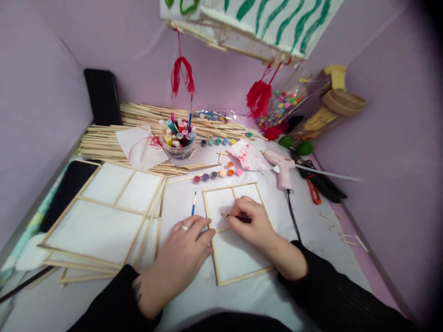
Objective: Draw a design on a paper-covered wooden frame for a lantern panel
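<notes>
A wood-edged white panel (238, 256) lies flat on the table, divided by thin strips. My right hand (252, 221) is closed around a dark pencil (244, 218), its tip over the panel's upper left section. My left hand (188, 249) rests at the panel's left edge, fingers spread and fingertips on the wooden strip, holding nothing. Just above that hand lies a blue paintbrush (194, 205). To the left sits a stack of similar framed panels (93, 226).
Behind are wooden sticks (100, 143), a cup of markers (178, 150) and small paint pots (214, 175). A pink glue gun (282, 168) lies right, with its cord near my right forearm. A painted box (270, 23) with red tassels hangs overhead.
</notes>
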A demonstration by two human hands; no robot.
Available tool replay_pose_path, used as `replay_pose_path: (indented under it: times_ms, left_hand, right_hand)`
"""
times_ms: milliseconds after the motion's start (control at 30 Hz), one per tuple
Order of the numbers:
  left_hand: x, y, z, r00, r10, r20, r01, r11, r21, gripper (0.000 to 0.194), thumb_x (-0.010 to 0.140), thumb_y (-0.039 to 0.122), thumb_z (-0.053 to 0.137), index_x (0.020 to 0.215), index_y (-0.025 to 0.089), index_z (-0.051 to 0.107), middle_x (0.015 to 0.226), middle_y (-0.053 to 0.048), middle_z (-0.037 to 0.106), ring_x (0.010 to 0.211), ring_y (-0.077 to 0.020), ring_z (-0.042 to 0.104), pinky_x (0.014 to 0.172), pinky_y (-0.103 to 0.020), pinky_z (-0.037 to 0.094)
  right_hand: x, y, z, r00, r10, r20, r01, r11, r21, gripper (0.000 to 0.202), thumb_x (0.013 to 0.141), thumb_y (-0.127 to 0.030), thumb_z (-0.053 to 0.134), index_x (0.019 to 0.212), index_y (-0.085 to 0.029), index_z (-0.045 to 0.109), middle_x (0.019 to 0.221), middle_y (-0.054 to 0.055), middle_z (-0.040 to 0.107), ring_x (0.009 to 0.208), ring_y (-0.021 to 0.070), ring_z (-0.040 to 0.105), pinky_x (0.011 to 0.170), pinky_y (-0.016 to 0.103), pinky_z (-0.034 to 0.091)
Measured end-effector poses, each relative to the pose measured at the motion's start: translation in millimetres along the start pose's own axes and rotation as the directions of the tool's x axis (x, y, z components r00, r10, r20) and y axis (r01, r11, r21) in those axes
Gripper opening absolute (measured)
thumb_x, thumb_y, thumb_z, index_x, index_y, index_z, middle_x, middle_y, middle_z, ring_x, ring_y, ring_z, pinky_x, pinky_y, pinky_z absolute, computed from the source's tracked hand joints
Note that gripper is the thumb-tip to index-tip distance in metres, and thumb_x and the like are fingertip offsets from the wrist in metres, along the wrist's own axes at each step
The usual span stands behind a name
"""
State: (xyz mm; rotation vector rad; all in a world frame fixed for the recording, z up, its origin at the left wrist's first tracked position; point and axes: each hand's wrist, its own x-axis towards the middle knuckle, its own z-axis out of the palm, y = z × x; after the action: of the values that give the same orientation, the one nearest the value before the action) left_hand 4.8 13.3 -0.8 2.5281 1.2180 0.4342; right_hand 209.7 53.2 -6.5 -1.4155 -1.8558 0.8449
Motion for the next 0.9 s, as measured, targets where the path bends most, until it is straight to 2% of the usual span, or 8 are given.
replay_pose_path:
  times_ms: [133, 267, 367, 433, 600, 900]
  left_hand:
    - [0, -1, 1.2, 1.000, 0.003, -0.003, -0.003, 1.000, -0.001, 0.031, 0.076, 0.012, 0.070, 0.105, 0.017, 0.060, 0.116, -0.010, 0.062, 0.109, -0.0293, 0.054, 0.086, -0.047, 0.050]
    - [2, -1, 1.3, 1.000, 0.004, -0.002, -0.004, 1.000, -0.007, 0.031, 0.075, 0.012, 0.071, 0.104, 0.017, 0.060, 0.116, -0.009, 0.062, 0.108, -0.0290, 0.054, 0.086, -0.047, 0.050]
    - [2, -1, 1.4, 1.000, 0.005, -0.001, -0.005, 1.000, -0.008, 0.033, 0.075, 0.011, 0.071, 0.105, 0.017, 0.060, 0.116, -0.009, 0.062, 0.108, -0.0290, 0.054, 0.086, -0.047, 0.051]
    - [1, -1, 1.4, 1.000, 0.006, 0.001, -0.006, 1.000, -0.009, 0.033, 0.075, 0.011, 0.071, 0.105, 0.017, 0.060, 0.116, -0.009, 0.062, 0.108, -0.0291, 0.054, 0.086, -0.048, 0.050]
    - [0, 0, 0.7, 1.000, 0.004, 0.004, -0.004, 1.000, -0.013, 0.032, 0.076, 0.011, 0.070, 0.106, 0.017, 0.060, 0.117, -0.010, 0.061, 0.110, -0.0290, 0.053, 0.087, -0.047, 0.050]
    - [0, 0, 0.6, 1.000, 0.004, -0.017, -0.005, 1.000, -0.015, 0.034, 0.074, 0.011, 0.073, 0.105, 0.016, 0.060, 0.116, -0.010, 0.062, 0.108, -0.0294, 0.054, 0.086, -0.047, 0.050]
  right_hand:
    - [0, 2, -2, 0.999, 0.031, -0.004, -0.031, 0.999, -0.003, 0.018, 0.066, -0.013, 0.055, 0.055, -0.021, 0.043, 0.057, -0.003, 0.043, 0.055, 0.0127, 0.044, 0.052, 0.025, 0.033]
    - [2, 1, -7, 0.996, 0.070, -0.049, -0.065, 0.994, 0.090, 0.017, 0.068, -0.014, 0.054, 0.058, -0.021, 0.042, 0.057, -0.003, 0.043, 0.053, 0.0121, 0.042, 0.051, 0.025, 0.034]
    - [3, 0, -6, 0.999, 0.037, -0.002, -0.036, 0.992, 0.124, 0.013, 0.070, -0.015, 0.056, 0.062, -0.021, 0.047, 0.062, -0.002, 0.047, 0.057, 0.0128, 0.046, 0.053, 0.025, 0.037]
    - [4, 0, -4, 0.999, 0.013, 0.039, -0.017, 0.994, 0.107, 0.012, 0.071, -0.015, 0.058, 0.064, -0.020, 0.050, 0.066, -0.001, 0.049, 0.060, 0.0132, 0.048, 0.055, 0.025, 0.039]
    - [7, 2, 2, 0.999, 0.036, -0.009, -0.036, 0.999, 0.024, 0.012, 0.074, -0.016, 0.058, 0.066, -0.020, 0.050, 0.065, -0.001, 0.047, 0.058, 0.0128, 0.047, 0.054, 0.025, 0.038]
    - [9, 4, 6, 1.000, 0.027, 0.015, -0.026, 0.998, -0.054, 0.013, 0.076, -0.016, 0.058, 0.067, -0.020, 0.050, 0.064, 0.000, 0.047, 0.064, 0.0155, 0.049, 0.057, 0.026, 0.038]
